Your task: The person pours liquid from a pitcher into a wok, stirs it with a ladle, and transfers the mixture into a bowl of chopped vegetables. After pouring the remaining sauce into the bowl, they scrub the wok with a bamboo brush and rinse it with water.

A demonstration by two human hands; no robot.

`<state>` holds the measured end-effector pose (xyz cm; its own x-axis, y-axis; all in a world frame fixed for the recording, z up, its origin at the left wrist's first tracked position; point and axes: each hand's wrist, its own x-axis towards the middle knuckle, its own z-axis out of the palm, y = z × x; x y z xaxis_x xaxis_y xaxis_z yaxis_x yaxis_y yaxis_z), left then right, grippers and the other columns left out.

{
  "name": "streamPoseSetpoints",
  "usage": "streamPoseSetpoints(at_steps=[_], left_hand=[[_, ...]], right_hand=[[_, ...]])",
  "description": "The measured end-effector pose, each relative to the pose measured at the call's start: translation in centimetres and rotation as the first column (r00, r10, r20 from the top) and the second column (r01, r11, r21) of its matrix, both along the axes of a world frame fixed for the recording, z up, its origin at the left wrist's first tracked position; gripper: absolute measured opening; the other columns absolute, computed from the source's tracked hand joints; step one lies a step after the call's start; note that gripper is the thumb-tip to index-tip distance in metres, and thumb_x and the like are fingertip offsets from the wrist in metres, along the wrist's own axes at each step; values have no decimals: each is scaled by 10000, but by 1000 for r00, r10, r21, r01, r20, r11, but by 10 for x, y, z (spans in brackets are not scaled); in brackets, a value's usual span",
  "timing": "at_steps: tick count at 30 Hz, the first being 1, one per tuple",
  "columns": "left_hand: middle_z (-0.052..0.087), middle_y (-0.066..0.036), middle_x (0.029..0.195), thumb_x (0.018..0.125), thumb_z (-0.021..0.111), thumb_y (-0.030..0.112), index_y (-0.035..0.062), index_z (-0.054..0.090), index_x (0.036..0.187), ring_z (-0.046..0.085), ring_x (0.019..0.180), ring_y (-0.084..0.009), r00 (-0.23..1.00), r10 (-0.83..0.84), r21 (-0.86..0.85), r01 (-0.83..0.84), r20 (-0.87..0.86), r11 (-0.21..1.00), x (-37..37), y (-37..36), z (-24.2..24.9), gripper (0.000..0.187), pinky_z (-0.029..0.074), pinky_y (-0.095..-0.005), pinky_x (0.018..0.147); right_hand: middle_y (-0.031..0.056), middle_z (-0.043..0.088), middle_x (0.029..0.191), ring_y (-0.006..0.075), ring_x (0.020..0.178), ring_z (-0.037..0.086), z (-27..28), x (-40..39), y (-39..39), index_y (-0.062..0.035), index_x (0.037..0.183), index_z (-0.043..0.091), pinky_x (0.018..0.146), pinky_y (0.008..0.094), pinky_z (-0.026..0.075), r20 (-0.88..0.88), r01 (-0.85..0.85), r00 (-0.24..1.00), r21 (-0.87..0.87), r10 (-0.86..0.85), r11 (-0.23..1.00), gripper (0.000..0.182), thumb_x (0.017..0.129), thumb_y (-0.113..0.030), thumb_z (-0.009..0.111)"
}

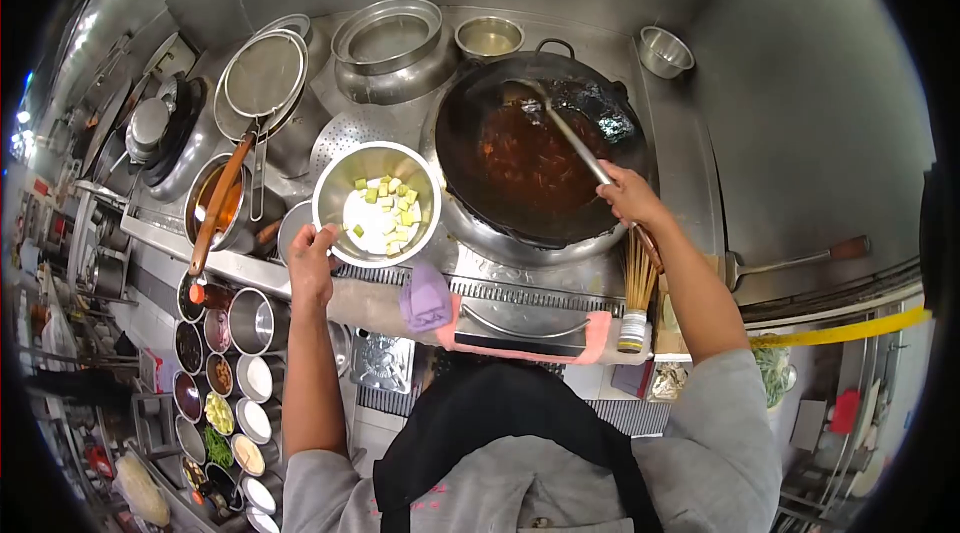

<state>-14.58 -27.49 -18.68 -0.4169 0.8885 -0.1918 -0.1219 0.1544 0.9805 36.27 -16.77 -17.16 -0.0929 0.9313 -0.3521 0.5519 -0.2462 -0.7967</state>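
Observation:
My left hand (314, 251) grips the rim of a steel bowl (428, 218), tilted so its inside faces me. Green vegetable cubes (405, 218) lie scattered in it. My right hand (632, 195) is closed around the handle of a ladle (575, 141). The ladle's head dips into reddish-brown sauce (530, 168) in a large black wok (462, 148). The bowl is just left of the wok, over the counter's front part. Under the bowl, a perforated skimmer (350, 128) is partly hidden.
Strainers (265, 73) rest on pots at the left. Behind stand a wide steel pot (388, 43) and a small bowl (490, 36). Ingredient tubs (256, 321) fill the lower left. A bamboo brush (638, 273), purple cloth (427, 298) and spatula (790, 261) lie along the front and right.

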Motion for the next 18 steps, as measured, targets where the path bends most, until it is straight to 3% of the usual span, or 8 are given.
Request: streamPoseSetpoints(at_steps=[2, 3, 4, 7, 10, 11, 14, 18], left_hand=[[630, -15, 817, 906, 627, 144, 72, 578, 838, 614, 695, -102, 999, 35, -14, -35, -10, 999, 7, -4, 4, 111, 540, -265, 601], [621, -1, 816, 909, 625, 154, 85, 580, 842, 611, 712, -93, 999, 44, -24, -44, -21, 999, 9, -6, 5, 107, 530, -258, 613], [612, 13, 815, 912, 624, 164, 98, 582, 845, 607, 728, -85, 998, 52, -32, -52, -30, 998, 10, -10, 6, 103, 520, -252, 626], [594, 34, 808, 911, 630, 186, 115, 582, 847, 597, 738, -74, 998, 58, -29, -59, -34, 998, 11, -17, 4, 107, 506, -243, 630], [598, 29, 806, 908, 639, 189, 118, 567, 828, 594, 719, -74, 997, 63, -27, -64, -40, 998, 5, -16, 1, 129, 501, -248, 601], [605, 16, 805, 911, 632, 171, 112, 557, 812, 600, 714, -81, 997, 65, -23, -66, -30, 998, 3, -14, -1, 137, 514, -256, 593], [613, 6, 796, 922, 628, 162, 111, 543, 795, 603, 694, -81, 999, 36, -37, -37, -36, 999, -1, -8, 0, 161, 513, -246, 565], [617, 22, 803, 929, 640, 195, 113, 570, 827, 599, 694, -71, 999, -6, -20, 6, -38, 1000, -4, 2, 0, 148, 494, -228, 565]], right_hand=[[182, 674, 1147, 268, 712, 685, 4, -7, -9, -90, 1457, 427, 620, 346, 556, 249, -221, 952, 162, 177, 962, 618, 873, -101, 630], [205, 544, 1364, 356, 1066, 650, -1, -10, -12, -71, 1435, 444, 897, 355, 514, 348, -384, 902, 383, 255, 840, 598, 867, -97, 629], [228, 555, 1335, 395, 1214, 542, -3, -5, -22, -75, 1439, 443, 1011, 373, 441, 305, -372, 912, 336, 274, 865, 589, 874, -87, 608], [206, 635, 1169, 414, 1062, 601, 6, 9, -56, -93, 1465, 405, 937, 427, 478, 447, -476, 836, 297, 320, 828, 603, 890, -79, 585], [198, 635, 1096, 415, 1008, 606, 33, 22, -92, -105, 1458, 413, 907, 449, 482, 603, -491, 736, 164, 307, 855, 591, 893, -82, 586], [193, 632, 1159, 403, 1038, 605, 50, 24, -105, -114, 1447, 427, 911, 440, 484, 645, -468, 698, 84, 310, 880, 573, 898, -92, 588], [193, 624, 1203, 396, 1046, 605, 19, 66, -125, -97, 1442, 433, 918, 431, 483, 471, -418, 853, 355, 227, 836, 557, 902, -91, 571], [253, 645, 1124, 431, 1000, 619, 15, 79, -128, -26, 1427, 429, 909, 430, 495, 376, -87, 926, 323, -43, 942, 574, 870, -92, 548]])
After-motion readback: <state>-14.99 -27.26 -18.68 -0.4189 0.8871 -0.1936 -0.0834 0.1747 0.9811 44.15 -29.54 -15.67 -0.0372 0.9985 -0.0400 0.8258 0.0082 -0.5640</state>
